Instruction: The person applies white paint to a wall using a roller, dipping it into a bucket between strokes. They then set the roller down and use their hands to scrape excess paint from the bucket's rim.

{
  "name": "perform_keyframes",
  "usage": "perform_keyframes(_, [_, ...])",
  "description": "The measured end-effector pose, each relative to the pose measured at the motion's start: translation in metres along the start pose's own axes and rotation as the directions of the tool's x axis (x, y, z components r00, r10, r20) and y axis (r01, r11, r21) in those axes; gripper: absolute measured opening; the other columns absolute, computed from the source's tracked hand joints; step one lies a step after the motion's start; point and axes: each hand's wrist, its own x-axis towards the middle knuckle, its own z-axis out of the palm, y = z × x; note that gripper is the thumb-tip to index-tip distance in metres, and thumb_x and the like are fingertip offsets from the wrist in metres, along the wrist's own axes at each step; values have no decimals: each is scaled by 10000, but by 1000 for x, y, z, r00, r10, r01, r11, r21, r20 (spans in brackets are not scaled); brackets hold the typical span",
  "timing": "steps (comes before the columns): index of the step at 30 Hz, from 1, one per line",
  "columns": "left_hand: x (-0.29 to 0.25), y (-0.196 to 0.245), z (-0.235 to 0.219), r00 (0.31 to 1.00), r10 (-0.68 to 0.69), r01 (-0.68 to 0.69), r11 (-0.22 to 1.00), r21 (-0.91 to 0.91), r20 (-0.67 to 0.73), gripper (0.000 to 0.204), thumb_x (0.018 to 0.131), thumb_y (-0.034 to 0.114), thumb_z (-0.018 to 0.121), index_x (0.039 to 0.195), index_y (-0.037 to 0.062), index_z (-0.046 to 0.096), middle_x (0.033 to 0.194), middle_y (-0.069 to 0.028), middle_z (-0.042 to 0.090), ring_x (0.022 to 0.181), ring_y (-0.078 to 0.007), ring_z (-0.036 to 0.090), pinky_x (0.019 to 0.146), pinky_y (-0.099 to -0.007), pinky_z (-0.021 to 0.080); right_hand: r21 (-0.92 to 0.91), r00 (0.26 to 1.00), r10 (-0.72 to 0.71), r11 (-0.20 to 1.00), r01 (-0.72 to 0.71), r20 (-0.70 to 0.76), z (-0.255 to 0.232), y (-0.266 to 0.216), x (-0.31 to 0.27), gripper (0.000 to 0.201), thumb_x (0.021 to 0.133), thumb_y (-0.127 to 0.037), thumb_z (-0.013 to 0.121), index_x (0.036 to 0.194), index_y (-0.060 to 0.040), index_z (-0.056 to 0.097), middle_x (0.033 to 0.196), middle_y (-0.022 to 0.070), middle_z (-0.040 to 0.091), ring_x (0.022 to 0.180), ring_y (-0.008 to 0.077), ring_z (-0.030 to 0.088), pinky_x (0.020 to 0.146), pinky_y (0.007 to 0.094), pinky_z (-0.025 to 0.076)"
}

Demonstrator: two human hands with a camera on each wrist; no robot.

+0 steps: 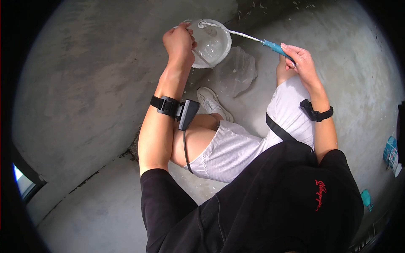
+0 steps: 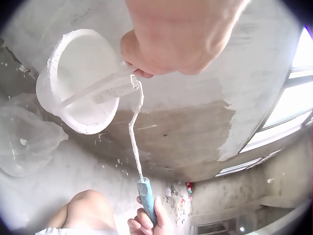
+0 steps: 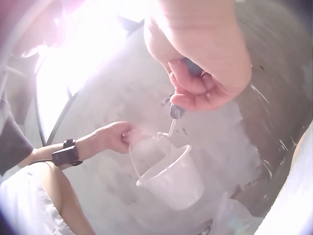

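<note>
My left hand [image 1: 179, 42] grips the bail handle [image 2: 85, 93] of a white plastic bucket [image 3: 178, 188], which hangs tilted below it. White paint or a similar coating smears the bucket's rim and inside. My right hand [image 1: 301, 63] holds a paint roller by its blue handle [image 1: 273, 46], fingers curled round the grip. The roller's bent metal rod is caked in white and reaches across to the bucket. In the left wrist view, its white-coated roller head [image 2: 117, 91] lies over the bucket's mouth, beside the bail and close under the left hand.
A crumpled clear plastic bag [image 1: 238, 71] lies on the floor beside the bucket. The person's white shoe [image 1: 211, 101] is just below. A grey wall [image 1: 84, 84] with patchy darker areas stands at the left. A blue-and-white package [image 1: 391, 152] and a teal item [image 1: 366, 200] are at far right.
</note>
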Motion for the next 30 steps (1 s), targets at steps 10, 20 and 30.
perform_keyframes(10, [0, 0, 0, 1000, -12, 13, 999, -49, 27, 147, 930, 96, 502, 960, -25, 582, 664, -24, 512, 510, -107, 404, 479, -301, 340, 186, 989, 116, 974, -132, 95, -11, 2, 3, 326, 953, -356, 639, 754, -117, 544, 522, -72, 408, 453, 21, 324, 544, 199, 375])
perform_keyframes(20, [-2, 2, 4, 999, -33, 34, 998, -58, 19, 152, 944, 98, 510, 940, -29, 595, 659, -16, 498, 508, -95, 372, 478, -281, 314, 257, 980, 165, 948, -190, 115, -9, 3, 1, 340, 994, -342, 568, 986, -12, 650, 525, -90, 351, 439, 9, 254, 534, 193, 339])
perform_keyframes(30, [2, -1, -1, 999, -50, 51, 998, -31, 5, 135, 930, 104, 530, 957, -15, 589, 674, -17, 510, 523, -95, 407, 484, -292, 342, 384, 974, 157, 899, -209, 161, -19, 1, 1, 392, 1001, -377, 548, 1057, -8, 669, 534, -90, 351, 445, 8, 252, 547, 195, 334])
